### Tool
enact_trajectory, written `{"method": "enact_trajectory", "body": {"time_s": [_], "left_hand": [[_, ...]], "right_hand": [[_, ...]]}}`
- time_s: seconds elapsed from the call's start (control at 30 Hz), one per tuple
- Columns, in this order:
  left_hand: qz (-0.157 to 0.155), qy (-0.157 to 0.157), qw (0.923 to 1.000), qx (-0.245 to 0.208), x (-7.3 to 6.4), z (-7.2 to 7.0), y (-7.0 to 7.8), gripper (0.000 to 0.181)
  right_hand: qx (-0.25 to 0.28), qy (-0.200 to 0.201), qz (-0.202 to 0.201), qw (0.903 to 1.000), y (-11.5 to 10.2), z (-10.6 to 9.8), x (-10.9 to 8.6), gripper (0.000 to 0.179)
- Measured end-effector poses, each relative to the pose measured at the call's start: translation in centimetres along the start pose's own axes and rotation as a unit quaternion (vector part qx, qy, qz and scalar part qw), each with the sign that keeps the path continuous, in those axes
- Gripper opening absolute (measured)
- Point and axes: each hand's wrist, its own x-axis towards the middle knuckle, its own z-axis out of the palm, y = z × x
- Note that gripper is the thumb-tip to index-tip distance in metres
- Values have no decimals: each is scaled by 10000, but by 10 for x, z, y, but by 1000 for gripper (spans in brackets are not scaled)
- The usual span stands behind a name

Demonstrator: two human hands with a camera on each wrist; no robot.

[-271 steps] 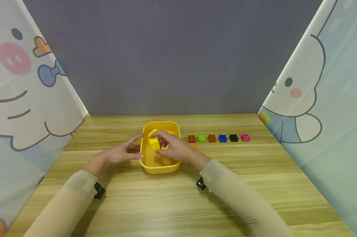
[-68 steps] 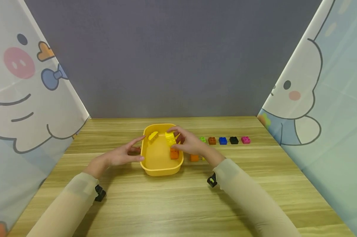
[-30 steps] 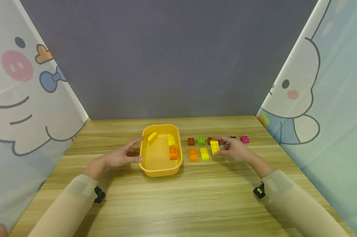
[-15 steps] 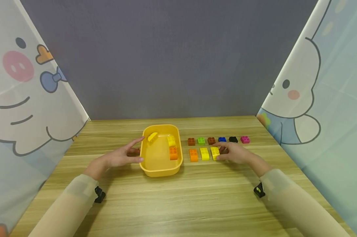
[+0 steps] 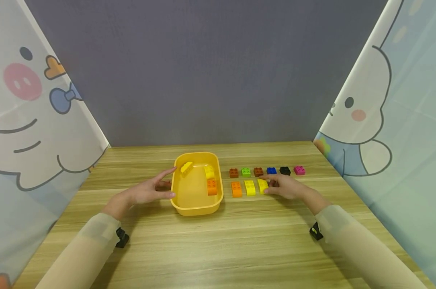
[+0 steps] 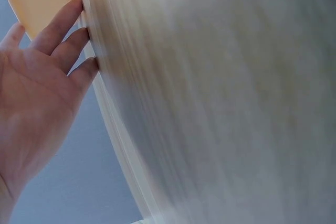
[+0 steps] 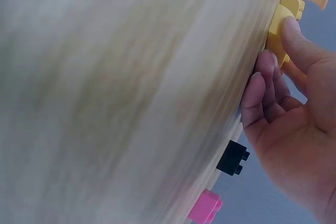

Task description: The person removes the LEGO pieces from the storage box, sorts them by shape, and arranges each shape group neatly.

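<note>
My left hand (image 5: 148,190) rests against the left side of a yellow plastic tray (image 5: 197,210), thumb and fingers spread along its rim; in the left wrist view the fingers are fairly straight. With my right hand (image 5: 287,187) I pinch a curved yellow toy brick (image 5: 263,186) on the table, thumb at its near end and index finger at its far end. The right wrist view shows the thumb on this brick (image 7: 276,32). Left of it lie another yellow brick (image 5: 250,188) and an orange brick (image 5: 236,189).
Inside the tray lie a tilted yellow brick (image 5: 186,167), another yellow brick (image 5: 209,172) and an orange brick (image 5: 212,187). A back row holds small bricks, including green (image 5: 246,172), blue (image 5: 271,170), black (image 5: 285,170) and pink (image 5: 299,170). A grey panel (image 5: 210,80) stands behind the table.
My right hand has carried a yellow brick from the tray to the table, right of the other yellow one, and lowered it there. My left hand stays at the tray.
</note>
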Motion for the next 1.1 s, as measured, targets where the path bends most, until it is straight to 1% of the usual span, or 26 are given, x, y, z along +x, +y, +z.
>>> {"method": "enact_trajectory", "body": {"time_s": [0.33,0.57,0.67,0.73,0.83,0.9,1.0,1.1], "left_hand": [[27,-4,10000,-28,0,0,-2,103],[-19,8,10000,-25,1,0,-3,103],[-25,-3,10000,-28,1,1,-2,103],[-31,-5,10000,-26,1,1,-2,103],[-47,8,10000,-18,1,1,-1,104],[-47,16,10000,8,1,0,0,104],[-24,8,10000,17,1,0,-1,104],[-11,-15,10000,1,0,0,-1,103]], "right_hand": [[-32,56,-129,9999,1,0,0,60],[125,57,-58,9999,-1,-2,-5,60],[270,170,-70,9995,-2,-4,-7,58],[326,343,-58,9989,-4,-5,-8,55],[394,613,-43,9973,-11,-7,-9,48],[323,752,-100,9966,-18,-9,-10,45],[251,825,-268,9959,-31,-10,-7,41],[290,803,-443,9954,-45,-9,-2,41]]}}
